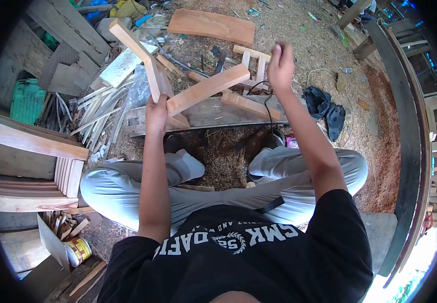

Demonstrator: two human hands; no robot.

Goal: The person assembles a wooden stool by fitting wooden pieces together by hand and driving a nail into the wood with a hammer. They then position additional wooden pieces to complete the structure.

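My left hand (156, 113) is closed round the lower end of an angled wooden piece (150, 65), which rises up and to the left. Touching or very near that hand, a thick light wooden bar (208, 90) slants up to the right. Raised at the right, my right hand (281, 68) is blurred, its fingers bent; whether anything small is between them cannot be made out. Below the bar a wide plank (203, 117) lies across the ground before my feet, with a short wood block (250, 106) on it and a dark cord (268, 108) crossing it.
A curved board (211, 26) lies on the shavings at the top. Thin offcuts (97, 108) are heaped at the left, near stacked wooden frames (31, 144). Black plastic (329, 111) lies at the right, and a yellow can (78, 251) at the lower left.
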